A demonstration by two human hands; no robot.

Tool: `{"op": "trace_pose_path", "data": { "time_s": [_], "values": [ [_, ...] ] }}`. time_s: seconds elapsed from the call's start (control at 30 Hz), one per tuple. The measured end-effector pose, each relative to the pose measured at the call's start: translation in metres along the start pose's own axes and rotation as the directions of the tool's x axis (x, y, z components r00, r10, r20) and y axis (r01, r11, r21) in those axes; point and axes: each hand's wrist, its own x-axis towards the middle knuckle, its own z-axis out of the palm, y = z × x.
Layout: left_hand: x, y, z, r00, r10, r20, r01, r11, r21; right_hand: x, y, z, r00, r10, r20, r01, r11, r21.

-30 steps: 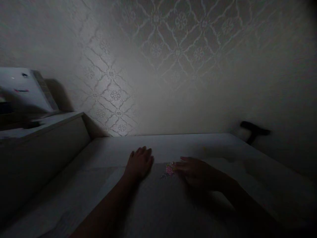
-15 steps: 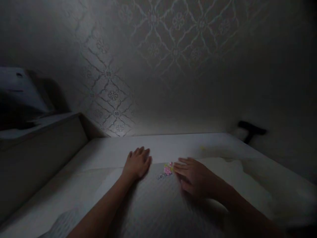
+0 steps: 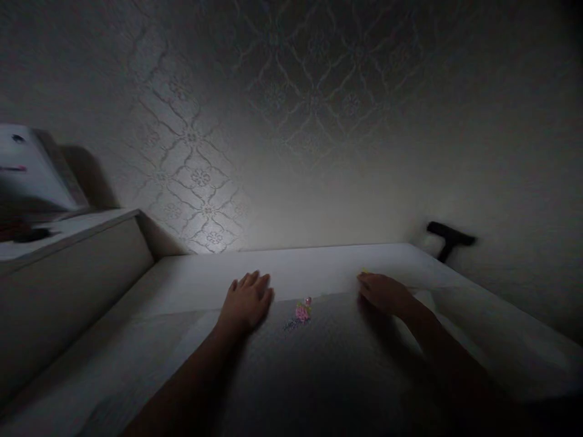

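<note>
Pink beadwork [image 3: 302, 312] lies on grey cloth [image 3: 330, 346] between the hands. The left hand [image 3: 246, 303] rests, fingers loosely apart. The step looks like a pickup: the right hand [image 3: 385, 293] meets a yellow bit [image 3: 364, 271], calling for a fine pinch; dimness hides whether its fingertips close.

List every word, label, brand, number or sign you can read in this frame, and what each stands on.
No readable text.
White box-like object at the far left: a dark mark and a pinkish mark, both too blurred to read or to tell whether they are lettering.
Pink cluster and patterned wall: no lettering that I can make out.
</note>
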Motion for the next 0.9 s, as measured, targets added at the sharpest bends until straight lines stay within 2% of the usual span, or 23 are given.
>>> {"op": "trace_pose_path", "data": {
  "time_s": [0.1, 0.23, 0.3, 0.5, 0.73, 0.9],
  "values": [
    [0.0, 0.0, -0.001, 1.0, -0.002, 0.002, 0.002, 1.0, 0.001, 0.004, -0.005, 0.004, 0.999, -0.031, 0.01, 0.031, 0.999, -0.028],
    [0.0, 0.0, 0.0, 1.0, -0.009, 0.009, 0.009, 1.0, 0.0, 0.006, -0.021, 0.006, 0.991, -0.121, -0.053, 0.118, 0.992, -0.047],
    [0.0, -0.001, 0.002, 1.0, -0.01, 0.003, 0.01, 1.0, -0.003, 0.008, -0.024, 0.006, 0.991, -0.123, -0.057, 0.121, 0.992, -0.028],
    [0.001, -0.003, 0.004, 1.0, -0.002, -0.005, 0.002, 1.0, 0.005, 0.018, -0.02, 0.011, 0.995, 0.031, -0.091, -0.025, 0.998, 0.066],
    [0.002, -0.004, 0.005, 1.0, -0.005, 0.002, 0.005, 1.0, 0.003, 0.026, -0.011, 0.018, 0.978, 0.179, -0.105, -0.177, 0.984, 0.035],
    [0.002, -0.004, 0.004, 1.0, -0.006, 0.004, 0.006, 1.0, 0.002, 0.026, 0.003, 0.016, 0.971, 0.232, -0.061, -0.233, 0.973, -0.003]
  ]
}}
